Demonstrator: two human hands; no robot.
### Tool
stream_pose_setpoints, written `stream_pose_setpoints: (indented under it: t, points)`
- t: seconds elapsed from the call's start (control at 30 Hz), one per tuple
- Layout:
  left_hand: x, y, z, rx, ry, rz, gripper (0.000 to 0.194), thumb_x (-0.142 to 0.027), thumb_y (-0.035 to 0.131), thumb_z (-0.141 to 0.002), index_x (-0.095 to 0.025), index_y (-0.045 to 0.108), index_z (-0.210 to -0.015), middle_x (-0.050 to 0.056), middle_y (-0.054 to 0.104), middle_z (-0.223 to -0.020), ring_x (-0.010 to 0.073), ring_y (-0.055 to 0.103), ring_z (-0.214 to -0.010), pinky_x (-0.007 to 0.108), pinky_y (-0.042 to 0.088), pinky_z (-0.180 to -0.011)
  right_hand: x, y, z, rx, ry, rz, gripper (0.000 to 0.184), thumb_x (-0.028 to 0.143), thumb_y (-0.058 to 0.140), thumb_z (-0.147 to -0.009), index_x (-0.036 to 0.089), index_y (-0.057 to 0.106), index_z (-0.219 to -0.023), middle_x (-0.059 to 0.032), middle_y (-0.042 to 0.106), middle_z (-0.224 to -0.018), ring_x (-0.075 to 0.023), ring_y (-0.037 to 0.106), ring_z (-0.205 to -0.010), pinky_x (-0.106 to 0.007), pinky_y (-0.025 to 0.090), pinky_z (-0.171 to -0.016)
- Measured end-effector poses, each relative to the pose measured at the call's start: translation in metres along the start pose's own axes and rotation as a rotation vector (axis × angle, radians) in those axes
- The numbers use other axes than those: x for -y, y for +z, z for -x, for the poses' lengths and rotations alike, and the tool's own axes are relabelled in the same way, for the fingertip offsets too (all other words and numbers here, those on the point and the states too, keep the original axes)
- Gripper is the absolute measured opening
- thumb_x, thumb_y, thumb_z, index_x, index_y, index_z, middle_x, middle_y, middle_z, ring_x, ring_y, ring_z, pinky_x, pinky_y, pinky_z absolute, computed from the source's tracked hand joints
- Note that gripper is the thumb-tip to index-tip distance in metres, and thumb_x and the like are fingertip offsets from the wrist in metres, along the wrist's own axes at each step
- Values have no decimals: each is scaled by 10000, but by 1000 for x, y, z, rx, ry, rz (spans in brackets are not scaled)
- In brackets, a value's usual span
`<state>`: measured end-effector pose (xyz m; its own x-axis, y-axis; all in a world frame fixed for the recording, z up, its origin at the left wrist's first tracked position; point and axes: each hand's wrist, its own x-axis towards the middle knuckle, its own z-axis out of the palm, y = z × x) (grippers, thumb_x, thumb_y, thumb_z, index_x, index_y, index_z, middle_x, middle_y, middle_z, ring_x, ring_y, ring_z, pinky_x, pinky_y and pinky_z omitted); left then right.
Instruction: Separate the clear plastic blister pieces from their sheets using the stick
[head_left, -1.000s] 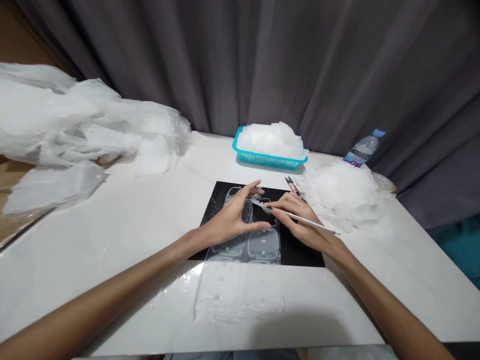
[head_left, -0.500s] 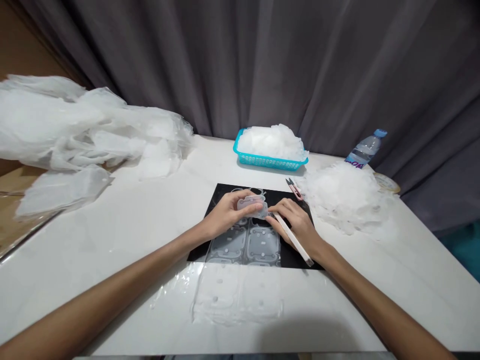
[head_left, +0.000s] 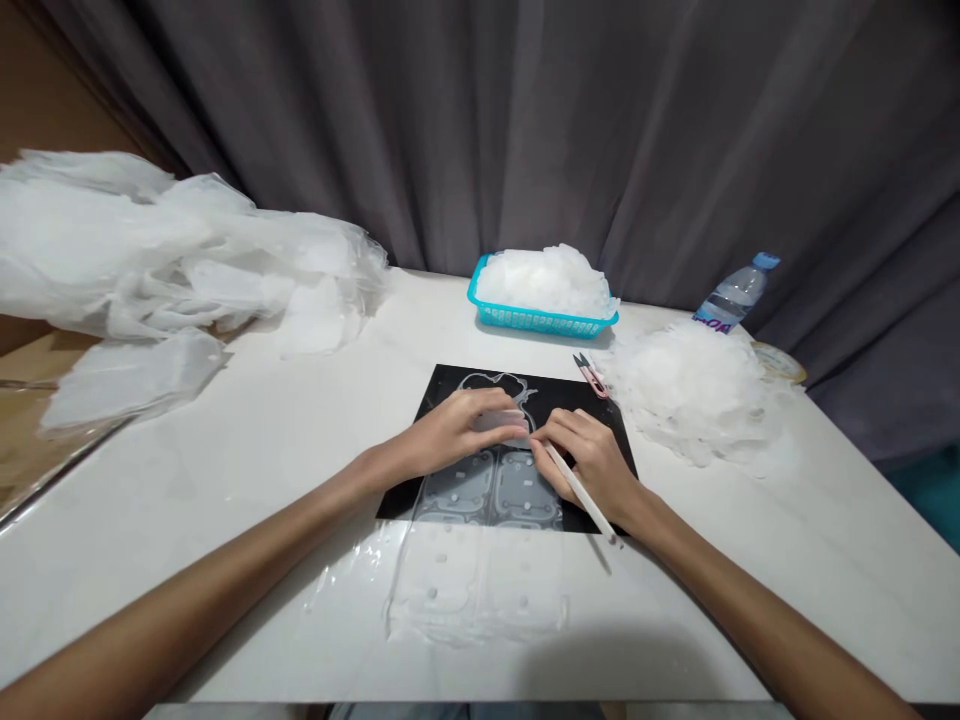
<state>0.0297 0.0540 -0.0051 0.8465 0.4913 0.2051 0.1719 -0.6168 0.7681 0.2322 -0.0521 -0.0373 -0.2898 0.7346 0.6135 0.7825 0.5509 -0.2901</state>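
Observation:
A clear plastic sheet (head_left: 480, 560) with moulded cut-out shapes lies across a black mat (head_left: 604, 425) on the white table (head_left: 225, 480). My left hand (head_left: 457, 430) is closed on a small clear plastic piece (head_left: 504, 422) above the sheet. My right hand (head_left: 592, 455) touches the same piece with its fingertips and grips a thin white stick tool (head_left: 581, 490) that points back toward my wrist.
A turquoise basket (head_left: 540, 318) heaped with white plastic pieces stands behind the mat. Small pink snips (head_left: 590, 374) lie at the mat's far right corner. A loose pile of clear pieces (head_left: 694, 390) and a water bottle (head_left: 731, 295) are at the right. Heaped plastic sheets (head_left: 172, 265) fill the left.
My left hand has gone from spread fingers on the sheet to closing on a small clear piece lifted off it. My right hand has swung the white stick from sideways to pointing back at me.

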Motion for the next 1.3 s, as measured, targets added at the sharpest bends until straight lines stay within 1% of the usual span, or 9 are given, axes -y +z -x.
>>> stream_pose_setpoints:
  t: [0.1,0.23,0.3,0.4,0.57,0.7,0.87,1.0,1.3]
  points:
    - [13,-6,-3,-103,-89,84,320,-473,680,-966,-173,672,-857,8,621,-799,161,568,-746,269,431,-664,-1,-3,0,11,6,70,175,106,535,-965,203,591,-831,-14,602,-774,-170,533,-683,-333,392,-685]
    - [39,-32,-7,-610,-304,345,377,-508,787,-849,-181,603,-813,-18,596,-719,141,592,-647,259,511,-609,-7,-10,5,15,24,152,180,113,521,-963,209,577,-822,-19,586,-782,-172,515,-663,-326,394,-665]
    - [43,-44,-7,-662,-358,489,430,-527,846,-776,-185,590,-824,-25,607,-714,145,622,-637,285,577,-620,-12,-12,8,-9,93,115,185,124,528,-959,215,565,-803,-11,570,-769,-166,516,-645,-317,406,-648]
    - [34,-47,-3,-499,-385,637,481,-546,876,-744,-192,590,-900,-11,679,-755,178,703,-689,345,644,-684,-18,-9,13,-17,226,40,187,161,548,-975,223,578,-801,-10,587,-774,-168,570,-666,-309,442,-651]
    - [5,-29,0,-259,-332,749,436,-511,816,-848,-203,538,-980,43,773,-876,219,777,-790,398,657,-764,-22,-8,13,-101,355,21,115,279,579,-1019,222,679,-1013,-77,692,-971,-260,685,-929,-397,528,-855]
    - [-10,-18,2,-150,-303,704,367,-476,767,-906,-190,557,-999,71,786,-900,231,778,-825,380,646,-755,-13,-13,9,-216,343,-66,195,266,513,-1054,235,680,-1150,-89,666,-1036,-255,675,-999,-424,541,-914]
    - [-18,-14,5,-120,-274,559,347,-488,762,-894,-177,626,-965,36,749,-804,181,721,-690,273,577,-610,10,-12,7,-156,272,-197,224,226,499,-1061,230,688,-1183,-74,639,-996,-211,654,-925,-372,542,-868]
    - [-18,-11,6,-77,-280,516,342,-499,750,-898,-174,657,-951,31,727,-774,173,696,-649,256,530,-558,18,-8,7,-136,239,-293,224,208,490,-1062,218,694,-1155,-69,638,-993,-195,641,-909,-356,532,-849]
    - [-13,-4,8,-68,-296,513,364,-523,756,-890,-191,650,-996,-12,638,-655,139,600,-537,231,432,-478,21,-13,1,-84,418,-555,256,320,511,-1068,231,709,-932,-31,655,-907,-182,631,-854,-330,511,-799]
